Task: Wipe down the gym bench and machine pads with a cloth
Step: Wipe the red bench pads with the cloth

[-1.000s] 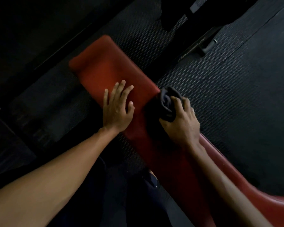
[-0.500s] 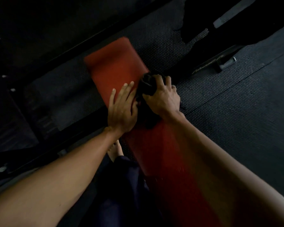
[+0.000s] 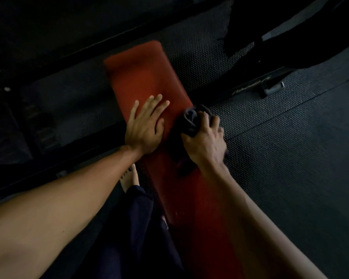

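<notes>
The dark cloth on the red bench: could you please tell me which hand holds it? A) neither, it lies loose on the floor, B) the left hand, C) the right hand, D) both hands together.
C: the right hand curls its fingers round the bunched cloth at the right edge of the bench, while the left hand lies flat on the bench beside it.

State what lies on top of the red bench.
The left hand rests flat on the bench, fingers spread. Beside it the right hand grips a dark cloth at the bench's right edge. The surface under hands and cloth is covered.
</notes>
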Tool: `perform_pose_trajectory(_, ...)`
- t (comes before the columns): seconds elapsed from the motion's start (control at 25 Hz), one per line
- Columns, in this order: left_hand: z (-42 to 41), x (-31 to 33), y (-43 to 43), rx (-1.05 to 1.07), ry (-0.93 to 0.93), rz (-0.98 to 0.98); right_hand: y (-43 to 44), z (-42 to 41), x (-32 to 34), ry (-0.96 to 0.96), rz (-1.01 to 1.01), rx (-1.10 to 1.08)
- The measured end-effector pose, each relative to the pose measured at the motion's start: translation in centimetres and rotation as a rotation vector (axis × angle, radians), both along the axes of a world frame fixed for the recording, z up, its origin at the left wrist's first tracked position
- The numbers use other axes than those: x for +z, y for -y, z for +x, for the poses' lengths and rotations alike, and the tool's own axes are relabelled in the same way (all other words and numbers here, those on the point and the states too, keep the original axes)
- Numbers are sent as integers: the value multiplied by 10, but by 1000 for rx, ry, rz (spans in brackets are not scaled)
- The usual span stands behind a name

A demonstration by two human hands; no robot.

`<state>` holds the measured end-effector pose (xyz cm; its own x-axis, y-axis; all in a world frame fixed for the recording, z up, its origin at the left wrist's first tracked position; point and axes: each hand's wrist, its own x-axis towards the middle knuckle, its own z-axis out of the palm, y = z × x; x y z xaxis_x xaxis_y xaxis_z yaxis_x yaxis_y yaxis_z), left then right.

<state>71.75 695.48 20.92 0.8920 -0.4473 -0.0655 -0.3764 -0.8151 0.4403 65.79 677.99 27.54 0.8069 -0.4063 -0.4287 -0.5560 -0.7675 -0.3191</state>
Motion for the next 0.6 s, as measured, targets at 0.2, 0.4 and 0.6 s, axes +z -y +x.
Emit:
perform_pose_trajectory(0.2,0,5,-5,-19,-58,18,-22,-6,-1,54,-3,224)
perform_pose_trajectory(0.4,-19,3,-10,277,-136,-139,15,-65,14,106,23,527)
perform_pose_trajectory(0.6,-41,6,-27,282,-235,-217,-18,-1,-4,11,-12,23)
